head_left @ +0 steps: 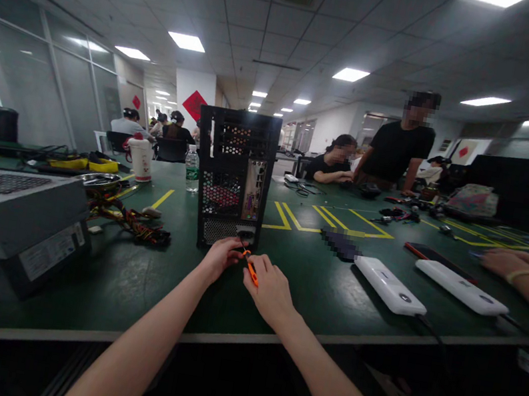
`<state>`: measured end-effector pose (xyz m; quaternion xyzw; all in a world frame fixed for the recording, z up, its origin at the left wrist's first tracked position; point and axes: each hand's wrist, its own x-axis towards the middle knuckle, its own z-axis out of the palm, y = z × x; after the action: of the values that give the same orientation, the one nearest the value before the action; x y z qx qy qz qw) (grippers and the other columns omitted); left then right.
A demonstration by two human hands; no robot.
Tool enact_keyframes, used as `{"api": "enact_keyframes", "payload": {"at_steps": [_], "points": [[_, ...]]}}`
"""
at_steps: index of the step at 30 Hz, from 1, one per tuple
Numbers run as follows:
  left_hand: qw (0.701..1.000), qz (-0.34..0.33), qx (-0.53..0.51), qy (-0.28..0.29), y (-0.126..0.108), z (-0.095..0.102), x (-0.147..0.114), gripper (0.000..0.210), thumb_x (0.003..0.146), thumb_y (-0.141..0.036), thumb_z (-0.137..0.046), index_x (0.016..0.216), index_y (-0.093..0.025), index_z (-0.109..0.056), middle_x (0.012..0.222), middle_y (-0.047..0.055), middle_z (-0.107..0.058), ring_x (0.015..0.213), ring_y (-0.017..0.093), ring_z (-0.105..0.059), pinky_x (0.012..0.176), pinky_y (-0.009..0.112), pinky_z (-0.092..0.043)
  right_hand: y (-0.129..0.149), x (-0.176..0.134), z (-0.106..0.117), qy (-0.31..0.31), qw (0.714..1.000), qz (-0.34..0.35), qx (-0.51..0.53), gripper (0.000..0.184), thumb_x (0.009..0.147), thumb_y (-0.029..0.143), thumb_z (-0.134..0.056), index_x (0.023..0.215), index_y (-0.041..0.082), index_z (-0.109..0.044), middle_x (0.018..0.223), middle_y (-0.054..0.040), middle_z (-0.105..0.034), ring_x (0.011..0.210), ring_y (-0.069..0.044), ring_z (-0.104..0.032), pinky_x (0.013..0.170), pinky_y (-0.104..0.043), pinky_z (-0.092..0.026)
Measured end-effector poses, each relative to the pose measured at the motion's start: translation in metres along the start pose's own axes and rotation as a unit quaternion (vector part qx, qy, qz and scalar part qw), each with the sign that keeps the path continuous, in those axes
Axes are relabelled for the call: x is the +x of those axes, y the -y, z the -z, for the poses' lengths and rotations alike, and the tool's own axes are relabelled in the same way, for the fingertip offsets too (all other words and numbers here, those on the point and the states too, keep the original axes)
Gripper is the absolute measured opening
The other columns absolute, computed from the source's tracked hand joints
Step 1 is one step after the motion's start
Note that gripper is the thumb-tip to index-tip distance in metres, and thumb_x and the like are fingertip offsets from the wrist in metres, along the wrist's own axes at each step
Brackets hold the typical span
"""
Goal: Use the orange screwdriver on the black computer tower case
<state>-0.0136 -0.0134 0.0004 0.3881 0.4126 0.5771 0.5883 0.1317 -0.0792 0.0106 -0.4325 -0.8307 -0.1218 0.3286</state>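
Two hands gather low by the computer case (240,179): the right hand (273,292) has its grip closed round an orange screwdriver (252,274), and the left hand (218,258) curls by the shaft (243,246), though I cannot tell whether that grip holds it. The case stands upright on the green worktop (127,293), with contents behind its mesh (214,233) too dark to name. Beyond, to the left, are a labelled bottle (192,170) and a white cup (140,160), contents unclear.
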Motion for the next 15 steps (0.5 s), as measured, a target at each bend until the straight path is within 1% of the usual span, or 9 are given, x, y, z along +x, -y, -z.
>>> {"api": "enact_keyframes", "payload": {"at_steps": [4,7,9,12,15], "points": [[1.000,-0.003,0.008,-0.008,0.002,0.001,0.002,0.023,0.065,-0.018,-0.056,0.086,-0.011,-0.057,0.090,0.010,-0.062,0.051,0.007,-0.055,0.042,0.017,-0.039,0.002,0.001,0.000,-0.002,1.000,0.008,-0.018,0.015,0.080,0.028,-0.041,0.090,0.018,-0.046,0.087,-0.0043,-0.050,0.070,-0.014,-0.050,0.064,-0.026,-0.037],[1.000,0.005,0.012,0.007,0.004,0.002,0.002,0.021,0.066,-0.020,-0.056,0.084,-0.010,-0.058,0.085,0.010,-0.063,0.054,0.009,-0.056,0.046,0.018,-0.040,0.007,0.004,-0.002,-0.006,1.000,0.005,-0.018,0.013,0.080,0.028,-0.041,0.086,0.018,-0.046,0.084,-0.0046,-0.052,0.071,-0.015,-0.051,0.064,-0.026,-0.036],[0.999,0.013,0.012,0.029,0.005,0.003,0.002,0.019,0.066,-0.022,-0.057,0.081,-0.009,-0.059,0.075,0.009,-0.063,0.054,0.009,-0.055,0.047,0.018,-0.039,0.012,0.006,-0.004,-0.009,1.000,-0.019,-0.004,0.011,0.081,0.027,-0.038,0.086,0.018,-0.044,0.080,-0.0035,-0.053,0.069,-0.015,-0.052,0.062,-0.025,-0.036],[0.998,0.018,0.003,0.062,0.005,0.005,0.001,0.017,0.066,-0.024,-0.059,0.075,-0.009,-0.060,0.064,0.006,-0.060,0.052,0.009,-0.053,0.048,0.019,-0.039,0.019,0.008,-0.007,-0.020,0.996,-0.074,0.043,0.010,0.082,0.026,-0.035,0.087,0.018,-0.041,0.076,-0.0021,-0.055,0.066,-0.015,-0.054,0.056,-0.023,-0.035],[0.996,0.035,-0.006,0.078,0.004,0.007,0.002,0.016,0.065,-0.025,-0.061,0.067,-0.010,-0.057,0.056,0.003,-0.056,0.047,0.008,-0.050,0.046,0.020,-0.037,0.024,0.008,-0.010,-0.020,0.989,-0.111,0.100,0.012,0.082,0.029,-0.036,0.088,0.019,-0.038,0.075,-0.0014,-0.056,0.063,-0.015,-0.056,0.052,-0.023,-0.034]]}}
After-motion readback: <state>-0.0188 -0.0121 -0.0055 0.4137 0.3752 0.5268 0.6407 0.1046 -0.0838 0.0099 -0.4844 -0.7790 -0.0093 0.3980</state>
